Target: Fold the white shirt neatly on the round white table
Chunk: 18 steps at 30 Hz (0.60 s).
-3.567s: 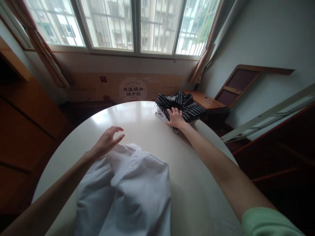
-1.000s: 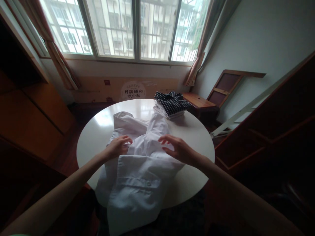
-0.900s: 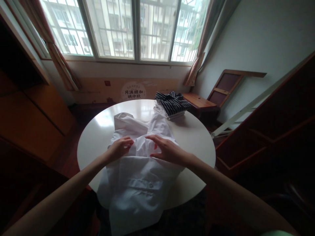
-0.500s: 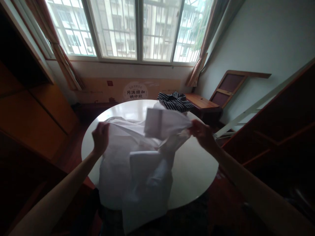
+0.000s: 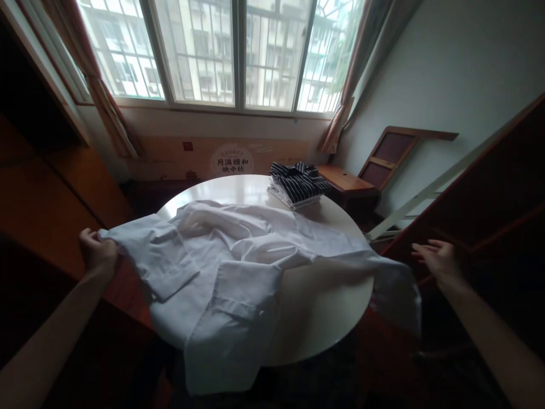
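A white shirt [image 5: 230, 255] lies spread across the round white table [image 5: 323, 307], sleeves stretched out to both sides. My left hand [image 5: 97, 253] grips the end of the left sleeve beyond the table's left edge. My right hand [image 5: 440, 261] hovers past the table's right edge with fingers spread, just beyond the right sleeve's cuff [image 5: 398, 289], which hangs over the rim. The shirt's lower part drapes off the near edge.
A folded stack topped by a dark striped shirt [image 5: 298, 183] sits at the table's far right. Behind it stand a wooden side table [image 5: 347, 179] and a leaning frame [image 5: 392, 156]. Wooden cabinets [image 5: 63, 187] line the left, dark wood furniture the right.
Both hands have pulled apart, drawing the shirt's sleeves outward and laying the garment flat on the table. The right hand has let go of the sleeve and opened.
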Tool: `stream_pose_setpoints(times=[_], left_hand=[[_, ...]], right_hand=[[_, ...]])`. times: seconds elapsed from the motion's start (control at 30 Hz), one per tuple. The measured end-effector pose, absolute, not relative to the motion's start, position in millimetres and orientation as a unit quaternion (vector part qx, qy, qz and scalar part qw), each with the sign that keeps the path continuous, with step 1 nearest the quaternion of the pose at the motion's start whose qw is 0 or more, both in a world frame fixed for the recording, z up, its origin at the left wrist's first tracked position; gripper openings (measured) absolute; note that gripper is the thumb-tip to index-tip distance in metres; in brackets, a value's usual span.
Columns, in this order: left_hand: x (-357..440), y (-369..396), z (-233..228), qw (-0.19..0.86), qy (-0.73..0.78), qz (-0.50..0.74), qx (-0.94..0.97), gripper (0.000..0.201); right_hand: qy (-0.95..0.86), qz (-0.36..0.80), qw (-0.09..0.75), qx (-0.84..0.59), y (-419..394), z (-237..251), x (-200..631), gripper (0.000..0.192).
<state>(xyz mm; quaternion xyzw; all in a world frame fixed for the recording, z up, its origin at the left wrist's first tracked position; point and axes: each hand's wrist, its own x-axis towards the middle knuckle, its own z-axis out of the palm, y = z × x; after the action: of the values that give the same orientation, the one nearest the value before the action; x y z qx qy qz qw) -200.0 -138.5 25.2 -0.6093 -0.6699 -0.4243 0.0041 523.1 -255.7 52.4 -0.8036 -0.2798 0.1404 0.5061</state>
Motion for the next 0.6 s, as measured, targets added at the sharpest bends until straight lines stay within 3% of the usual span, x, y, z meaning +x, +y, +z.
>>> stream_pose_setpoints(times=[0.13,0.23,0.3,0.37,0.43,0.6], left_hand=[[-179,-131,38,0.054,-0.643,-0.470,-0.602,0.042],[-142,-133,47,0.112,-0.559,-0.396,-0.720,0.039],[-121,-132,44,0.098,-0.526,-0.307,-0.787,0.042],[-109,-129,35,0.082,-0.534,-0.227,-0.810,0.051],[-107,-125,23,0.076,-0.559,-0.162,-0.810,0.056],[-121,-128,7,0.057,-0.589,-0.095,-0.800,0.037]], right_hand=[[-0.501,0.167,0.436,-0.729,-223,54,455,0.056],[-0.750,0.205,0.221,-0.589,-212,50,395,0.058],[-0.812,0.190,0.157,-0.529,-211,45,361,0.051],[-0.849,0.168,0.108,-0.490,-212,42,339,0.028],[-0.854,0.134,0.098,-0.494,-214,42,332,0.012],[-0.782,0.003,0.221,-0.584,-224,64,367,0.011]])
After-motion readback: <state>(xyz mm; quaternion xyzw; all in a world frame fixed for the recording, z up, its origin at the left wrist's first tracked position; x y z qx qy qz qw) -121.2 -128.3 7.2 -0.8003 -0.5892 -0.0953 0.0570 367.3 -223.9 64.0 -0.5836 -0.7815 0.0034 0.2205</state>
